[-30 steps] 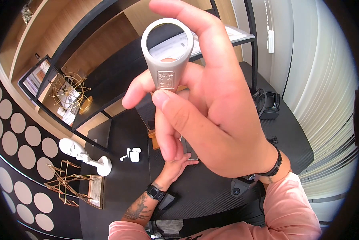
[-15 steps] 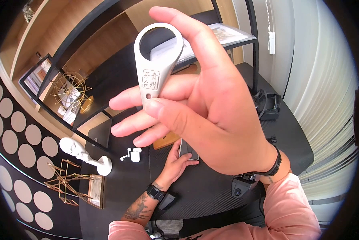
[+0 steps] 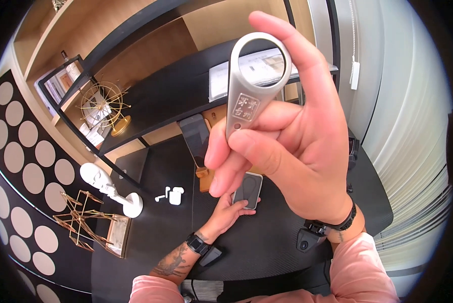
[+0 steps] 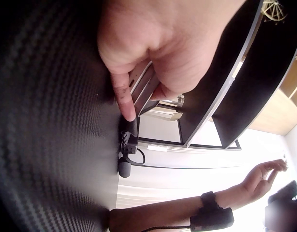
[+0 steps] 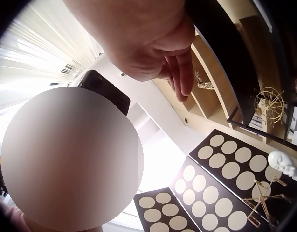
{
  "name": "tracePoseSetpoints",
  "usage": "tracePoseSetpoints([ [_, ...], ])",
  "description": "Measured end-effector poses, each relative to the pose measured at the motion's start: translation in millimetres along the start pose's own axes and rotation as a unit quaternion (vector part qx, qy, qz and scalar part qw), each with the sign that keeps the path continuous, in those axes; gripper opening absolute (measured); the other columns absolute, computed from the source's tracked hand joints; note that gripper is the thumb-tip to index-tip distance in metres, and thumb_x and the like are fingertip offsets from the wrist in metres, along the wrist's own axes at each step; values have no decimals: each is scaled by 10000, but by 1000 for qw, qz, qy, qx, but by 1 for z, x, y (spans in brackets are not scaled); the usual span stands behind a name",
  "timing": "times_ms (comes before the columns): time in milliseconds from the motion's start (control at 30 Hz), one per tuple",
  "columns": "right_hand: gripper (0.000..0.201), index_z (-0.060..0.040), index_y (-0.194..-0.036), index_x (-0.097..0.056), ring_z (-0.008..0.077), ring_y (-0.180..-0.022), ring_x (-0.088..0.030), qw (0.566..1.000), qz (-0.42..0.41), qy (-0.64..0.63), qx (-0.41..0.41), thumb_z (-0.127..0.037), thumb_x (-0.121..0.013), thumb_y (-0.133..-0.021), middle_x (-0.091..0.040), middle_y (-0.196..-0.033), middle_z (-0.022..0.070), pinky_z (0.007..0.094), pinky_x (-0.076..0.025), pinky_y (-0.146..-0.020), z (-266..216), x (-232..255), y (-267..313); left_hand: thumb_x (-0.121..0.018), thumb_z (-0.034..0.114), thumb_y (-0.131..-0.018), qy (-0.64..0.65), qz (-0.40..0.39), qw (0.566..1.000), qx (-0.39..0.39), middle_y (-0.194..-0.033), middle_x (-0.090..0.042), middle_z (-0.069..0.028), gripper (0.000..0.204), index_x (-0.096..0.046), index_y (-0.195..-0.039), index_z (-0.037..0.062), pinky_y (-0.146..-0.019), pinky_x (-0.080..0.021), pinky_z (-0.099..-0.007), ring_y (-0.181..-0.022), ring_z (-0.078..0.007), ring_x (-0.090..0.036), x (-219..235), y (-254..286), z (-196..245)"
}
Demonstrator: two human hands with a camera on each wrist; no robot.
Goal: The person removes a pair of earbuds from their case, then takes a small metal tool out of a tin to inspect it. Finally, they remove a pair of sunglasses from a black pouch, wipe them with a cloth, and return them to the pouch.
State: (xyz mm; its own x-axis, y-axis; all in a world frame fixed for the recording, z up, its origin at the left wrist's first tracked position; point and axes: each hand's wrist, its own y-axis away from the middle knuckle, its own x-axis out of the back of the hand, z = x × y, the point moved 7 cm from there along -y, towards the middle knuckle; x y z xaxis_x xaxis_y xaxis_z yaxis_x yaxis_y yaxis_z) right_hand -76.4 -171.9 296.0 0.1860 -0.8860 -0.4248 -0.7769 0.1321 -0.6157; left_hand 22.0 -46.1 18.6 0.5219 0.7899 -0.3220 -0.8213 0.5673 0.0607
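Black shelves (image 3: 161, 111) over a black desk (image 3: 282, 247), with a ring-topped handle (image 3: 240, 98) raised in front

On the left, a white bust (image 3: 95, 175) is stood on the desk. High in front of the shelves, the right hand (image 3: 307, 139) is lifted, its forefinger stretched up beside the ring; whether the ring is touched by it cannot be told. Lower down, a small flat case (image 3: 248, 190) is gripped by the left hand (image 3: 224, 218). Well apart from the case, the handle is pinched at its narrow end between right thumb and fingers, ring uppermost. Just above the thumb, a small hole is left uncovered.

An inspection seems to be under way; it is best done with only the tip pinched, the marks unhidden and the handle turned slowly.

Compared with half a second ago, the handle is seen farther right and turned, with its left edge shown; the lower fingers, spread then, are drawn in, and more of the case is revealed.
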Motion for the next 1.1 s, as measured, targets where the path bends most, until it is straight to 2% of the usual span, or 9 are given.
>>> tracePoseSetpoints([
  [33,793,-72,-1457,-38,197,-540,-612,1000,-2,1,1,73,-477,-812,-611,-781,221,274,-527,-517,0,-1,-1,-456,-31,-912,0,3,1000,0,-1283,-483,-127,484,-301,-1366,38,-831,-549,-358,-1140,-254,-556,-1,0,1],
  [67,787,-94,-1463,3,287,-654,-677,983,-150,-95,48,102,-465,-862,-632,-815,257,375,-587,-604,2,-3,-11,-458,-26,-913,0,6,1000,1,-1276,-487,-123,471,-311,-1357,31,-831,-548,-355,-1137,-245,-558,-1,0,2],
  [100,787,-94,-1463,3,287,-654,-677,983,-152,-95,48,102,-465,-862,-632,-815,257,375,-587,-604,9,4,-6,-458,-26,-913,1,6,1000,-2,-1276,-487,-123,471,-311,-1357,31,-831,-548,-355,-1137,-245,-558,0,0,1],
  [200,794,-88,-1464,-3,266,-631,-668,981,-121,-138,64,89,-481,-856,-633,-809,248,351,-579,-586,7,8,-6,-463,-14,-916,10,-19,1000,1,-1269,-493,-118,465,-315,-1354,32,-834,-546,-351,-1138,-242,-556,1,-2,-3],
  [267,794,-86,-1465,-2,270,-638,-671,989,-144,-23,35,83,-490,-861,-637,-811,249,349,-580,-589,11,10,-6,-466,-4,-918,17,-25,1000,-6,-1265,-498,-115,459,-318,-1351,32,-838,-544,-349,-1142,-240,-553,-1,-2,-2],
  [600,790,-38,-1464,-26,263,-661,-680,986,-154,-5,66,90,-519,-859,-645,-818,234,330,-580,-589,13,10,-4,-466,-16,-917,23,-26,999,2,-1284,-482,-124,511,-275,-1383,68,-837,-544,-352,-1147,-257,-549,4,-2,-8],
  [833,759,-29,-1463,-83,237,-647,-681,992,-103,5,76,41,-542,-863,-652,-819,213,283,-560,-550,12,14,-5,-475,-40,-899,19,-43,999,15,-1314,-453,-137,608,-204,-1426,101,-848,-539,-366,-1151,-287,-546,5,-5,-11],
  [900,751,-32,-1465,-93,202,-612,-665,994,-75,33,69,44,-523,-854,-649,-804,193,256,-541,-534,11,16,-6,-475,-43,-896,13,-35,999,14,-1320,-446,-139,617,-199,-1429,99,-851,-537,-368,-1151,-289,-547,5,-6,-9],
  [1100,726,-34,-1468,-117,118,-542,-589,996,-66,4,58,59,-467,-839,-619,-761,131,228,-510,-521,17,20,-8,-469,-50,-889,9,-40,999,18,-1323,-442,-139,647,-175,-1446,101,-853,-535,-368,-1147,-291,-550,6,-6,-12],
])
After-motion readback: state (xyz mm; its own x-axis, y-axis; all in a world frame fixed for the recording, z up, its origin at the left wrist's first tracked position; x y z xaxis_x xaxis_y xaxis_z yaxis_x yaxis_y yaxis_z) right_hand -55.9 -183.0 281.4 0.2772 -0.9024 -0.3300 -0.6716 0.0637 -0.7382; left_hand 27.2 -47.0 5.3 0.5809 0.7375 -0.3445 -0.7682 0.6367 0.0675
